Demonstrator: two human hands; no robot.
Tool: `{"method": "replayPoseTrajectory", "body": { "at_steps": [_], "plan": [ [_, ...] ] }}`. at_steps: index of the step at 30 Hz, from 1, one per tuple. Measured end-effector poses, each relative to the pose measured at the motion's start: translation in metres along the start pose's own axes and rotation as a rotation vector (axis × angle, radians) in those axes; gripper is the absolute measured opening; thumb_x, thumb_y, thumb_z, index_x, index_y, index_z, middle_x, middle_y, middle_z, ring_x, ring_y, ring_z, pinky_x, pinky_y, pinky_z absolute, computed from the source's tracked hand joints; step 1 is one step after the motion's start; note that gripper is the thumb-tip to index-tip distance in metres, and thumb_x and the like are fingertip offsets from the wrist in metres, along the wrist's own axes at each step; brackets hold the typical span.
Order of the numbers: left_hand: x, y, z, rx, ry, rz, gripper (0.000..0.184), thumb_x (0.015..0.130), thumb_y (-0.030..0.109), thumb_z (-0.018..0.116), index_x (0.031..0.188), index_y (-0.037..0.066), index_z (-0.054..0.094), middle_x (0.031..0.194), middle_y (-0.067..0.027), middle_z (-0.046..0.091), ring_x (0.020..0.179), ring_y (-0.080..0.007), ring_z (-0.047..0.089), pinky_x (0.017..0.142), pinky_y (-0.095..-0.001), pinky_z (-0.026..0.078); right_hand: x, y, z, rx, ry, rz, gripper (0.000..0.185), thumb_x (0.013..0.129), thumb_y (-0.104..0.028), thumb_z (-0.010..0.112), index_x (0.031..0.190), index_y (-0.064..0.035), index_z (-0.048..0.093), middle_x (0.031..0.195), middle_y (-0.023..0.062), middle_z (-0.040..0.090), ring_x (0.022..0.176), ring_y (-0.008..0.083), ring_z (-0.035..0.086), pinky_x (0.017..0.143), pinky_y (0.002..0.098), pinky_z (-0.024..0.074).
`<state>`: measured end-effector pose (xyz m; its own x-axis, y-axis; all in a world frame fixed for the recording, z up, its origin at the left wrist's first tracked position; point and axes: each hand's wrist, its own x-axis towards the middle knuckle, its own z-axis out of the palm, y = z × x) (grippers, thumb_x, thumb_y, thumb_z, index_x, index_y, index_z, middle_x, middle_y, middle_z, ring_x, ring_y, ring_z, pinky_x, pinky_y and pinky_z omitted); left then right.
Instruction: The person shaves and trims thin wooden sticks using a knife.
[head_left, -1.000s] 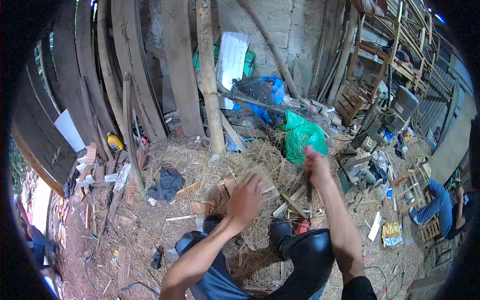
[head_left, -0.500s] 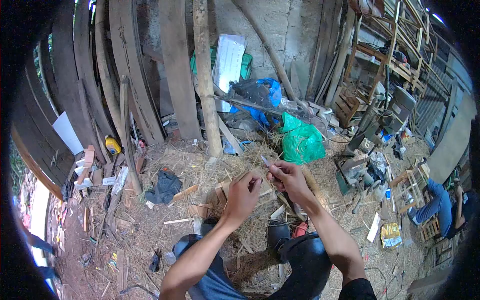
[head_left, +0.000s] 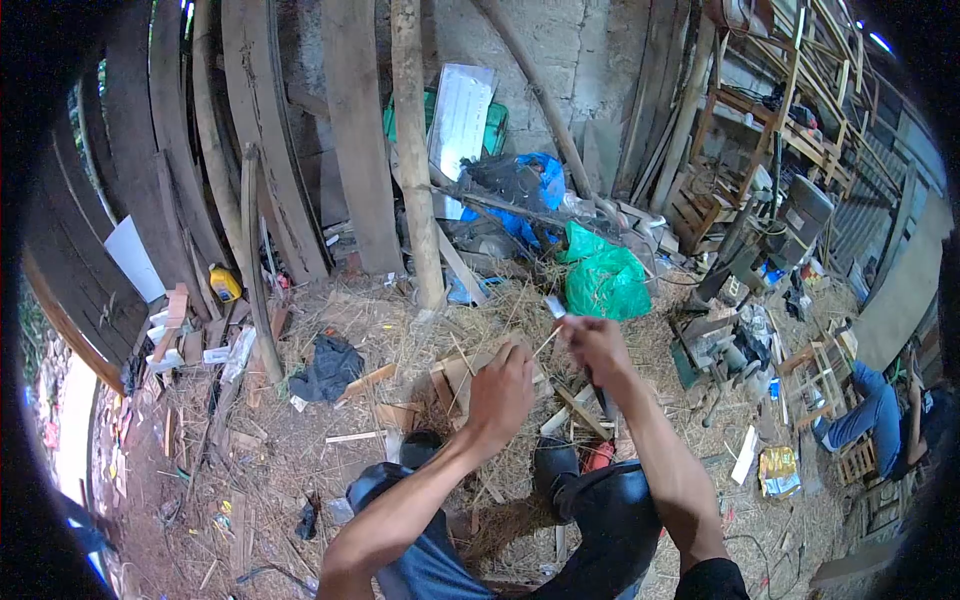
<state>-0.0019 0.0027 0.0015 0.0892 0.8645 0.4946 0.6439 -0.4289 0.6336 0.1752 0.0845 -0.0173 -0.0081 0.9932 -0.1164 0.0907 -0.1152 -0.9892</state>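
My right hand is closed round a knife, its pale blade pointing up and forward and its dark handle coming out below the fist. To the left, my left hand is closed with the fingers curled. A thin pale stick shows between the two hands, its near end seemingly in my left fingers. Most of the stick is hidden, and I cannot tell whether the blade touches it. Both hands are held above my knees, over straw-littered ground.
A green plastic bag lies beyond my right hand. A wooden post stands ahead. Black cloth and wood scraps lie to the left. At far right sits another person in blue jeans, beside a yellow packet.
My right hand has moved slightly right and turned, with the knife blade now farther forward. My left hand has rotated, its back now facing up. The thin stick has come into sight.
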Motion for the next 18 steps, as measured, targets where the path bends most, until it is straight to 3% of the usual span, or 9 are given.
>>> {"method": "replayPoseTrajectory", "body": {
  "at_steps": [2, 3, 6, 8, 12, 14, 17, 18],
  "plan": [
    [-0.01, -0.008, -0.008, 0.018, -0.007, 0.001, 0.009, 0.087, 0.011, 0.051, 0.088, 0.002, 0.052, 0.087, -0.0151, 0.055, 0.074, -0.0369, 0.057, 0.063, -0.0456, 0.046, 0.023, 0.007, -0.042, 0.231, 0.253, -0.059, 0.024, 0.087, -0.024, 0.062, 0.091, -0.0004, 0.065, 0.068, -0.0018, 0.056, 0.046, 0.0032, 0.037, 0.041, 0.02, 0.0253],
    [-0.012, -0.014, -0.012, 0.024, -0.005, 0.004, 0.009, 0.087, 0.011, 0.051, 0.088, 0.002, 0.052, 0.087, -0.0151, 0.055, 0.074, -0.0369, 0.057, 0.063, -0.0456, 0.046, 0.022, 0.015, -0.052, 0.237, 0.25, -0.063, 0.024, 0.087, -0.024, 0.062, 0.091, -0.0004, 0.065, 0.068, -0.0018, 0.056, 0.046, 0.0032, 0.037, 0.041, 0.02, 0.0253],
    [-0.007, -0.027, -0.016, 0.02, 0.014, -0.142, 0.009, 0.082, 0.01, 0.057, 0.085, 0.001, 0.057, 0.083, -0.0161, 0.058, 0.076, -0.0347, 0.058, 0.064, -0.0415, 0.045, 0.013, 0.019, -0.052, 0.292, 0.151, -0.046, 0.023, 0.089, -0.023, 0.059, 0.095, -0.0023, 0.065, 0.072, -0.0011, 0.058, 0.047, 0.0029, 0.036, 0.041, 0.019, 0.0262],
    [0.004, -0.029, -0.012, 0.034, 0.055, -0.04, 0.009, 0.081, 0.009, 0.059, 0.083, 0.001, 0.058, 0.083, -0.0153, 0.058, 0.075, -0.0336, 0.059, 0.062, -0.041, 0.046, -0.015, -0.005, -0.017, 0.148, -0.052, -0.059, 0.023, 0.09, -0.021, 0.057, 0.102, -0.0027, 0.063, 0.073, -0.0007, 0.057, 0.047, 0.0025, 0.037, 0.041, 0.0182, 0.0262],
    [0.005, -0.019, -0.008, 0.054, 0.095, 0.028, 0.009, 0.081, 0.01, 0.059, 0.083, 0.001, 0.058, 0.084, -0.0137, 0.058, 0.073, -0.033, 0.059, 0.061, -0.041, 0.047, -0.038, -0.022, 0.025, 0.36, -0.326, 0.023, 0.026, 0.092, -0.019, 0.055, 0.111, -0.0015, 0.058, 0.07, -0.0004, 0.055, 0.047, 0.0027, 0.033, 0.041, 0.0185, 0.0238],
    [0.004, -0.013, -0.005, 0.121, 0.177, 0.173, 0.009, 0.082, 0.011, 0.059, 0.084, 0.003, 0.059, 0.085, -0.0119, 0.058, 0.074, -0.031, 0.059, 0.061, -0.0399, 0.048, -0.035, -0.02, 0.026, 0.411, -0.349, 0.049, 0.022, 0.092, -0.019, 0.054, 0.105, -0.0019, 0.06, 0.07, -0.0015, 0.054, 0.047, 0.0029, 0.031, 0.042, 0.0188, 0.0225],
    [0.005, -0.015, 0.0, 0.165, 0.144, 0.27, 0.009, 0.082, 0.012, 0.058, 0.088, 0.005, 0.058, 0.086, -0.0111, 0.058, 0.075, -0.0292, 0.061, 0.061, -0.0371, 0.05, -0.027, -0.02, 0.017, 0.416, -0.311, 0.068, 0.02, 0.093, -0.021, 0.054, 0.082, -0.0052, 0.057, 0.066, -0.0043, 0.05, 0.046, 0.0026, 0.031, 0.041, 0.0197, 0.0203],
    [0.004, -0.013, 0.0, 0.165, 0.142, 0.265, 0.009, 0.082, 0.012, 0.058, 0.088, 0.005, 0.058, 0.086, -0.0111, 0.058, 0.075, -0.0292, 0.061, 0.061, -0.0371, 0.05, -0.023, -0.018, 0.014, 0.416, -0.311, 0.074, 0.02, 0.093, -0.021, 0.054, 0.082, -0.0052, 0.057, 0.066, -0.0043, 0.05, 0.046, 0.0026, 0.031, 0.041, 0.0197, 0.0203]
  ]
}}
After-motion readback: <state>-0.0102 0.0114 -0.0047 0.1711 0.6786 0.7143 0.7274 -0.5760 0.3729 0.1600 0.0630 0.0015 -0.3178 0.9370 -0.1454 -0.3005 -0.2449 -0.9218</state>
